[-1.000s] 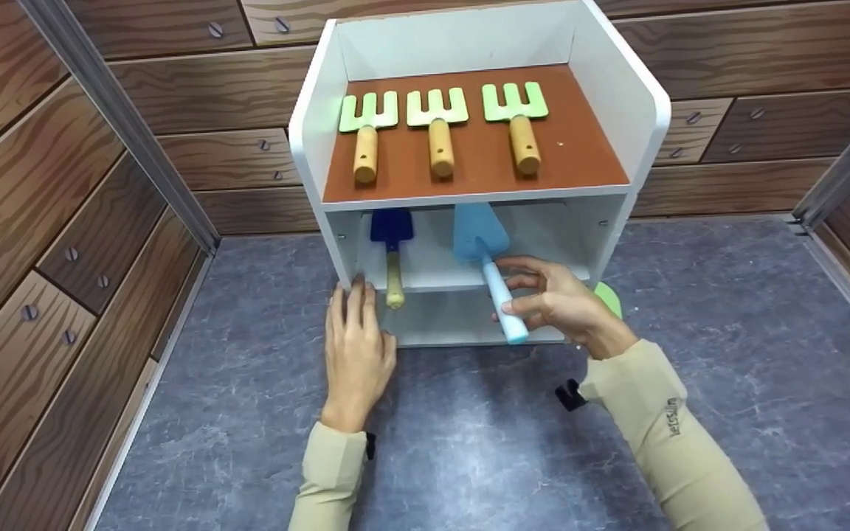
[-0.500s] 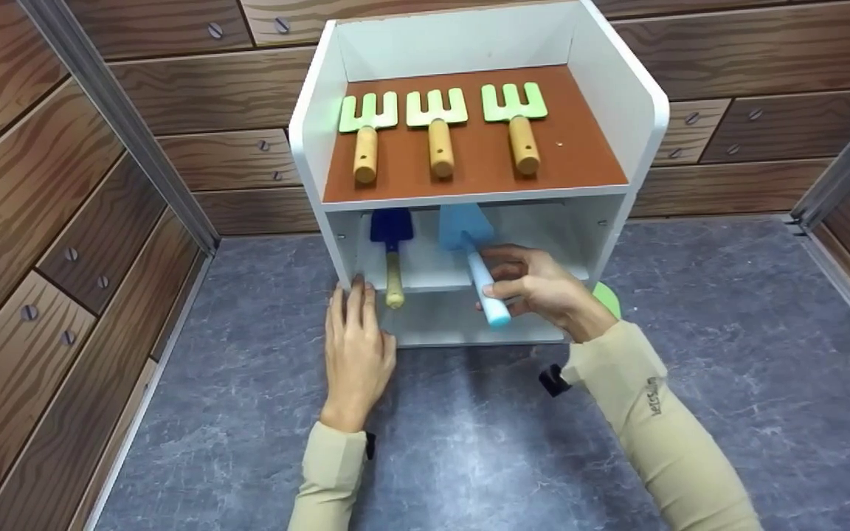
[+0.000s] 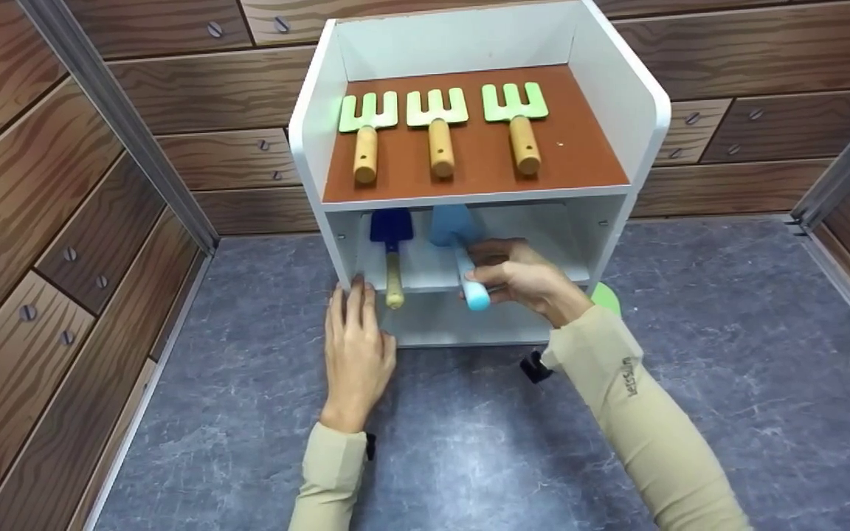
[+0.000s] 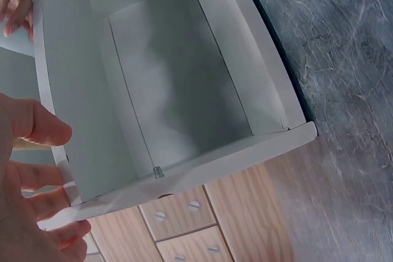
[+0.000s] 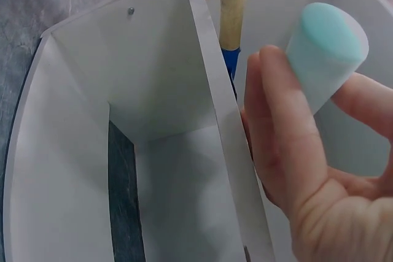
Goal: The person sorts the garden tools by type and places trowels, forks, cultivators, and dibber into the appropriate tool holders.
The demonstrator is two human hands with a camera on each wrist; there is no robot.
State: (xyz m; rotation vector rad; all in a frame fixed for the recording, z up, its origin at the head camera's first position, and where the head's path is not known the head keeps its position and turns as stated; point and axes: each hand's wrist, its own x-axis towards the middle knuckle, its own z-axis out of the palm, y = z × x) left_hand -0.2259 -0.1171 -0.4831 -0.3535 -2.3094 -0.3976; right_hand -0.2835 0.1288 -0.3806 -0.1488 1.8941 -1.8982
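Note:
My right hand [image 3: 524, 276] pinches the handle of a light blue trowel [image 3: 467, 269], whose blade reaches into the middle shelf of a white cabinet [image 3: 477, 193]. In the right wrist view the trowel's round handle end [image 5: 331, 38] sits between thumb and fingers. To its left on that shelf lies a dark blue shovel [image 3: 393, 251] with a wooden handle sticking out over the edge. My left hand [image 3: 357, 350] rests against the cabinet's left front edge, fingers extended; the left wrist view shows its fingers [image 4: 46, 179] at the shelf board.
Three green hand forks [image 3: 437, 136] with wooden handles lie on the brown top shelf. A light green object [image 3: 606, 297] shows partly behind the cabinet's right side. Wood-patterned panels [image 3: 757, 66] surround the grey marbled floor [image 3: 469, 442].
My right hand has moved left and farther into the middle shelf with the light blue trowel, bringing it closer to the dark blue shovel. The left hand has stayed in place.

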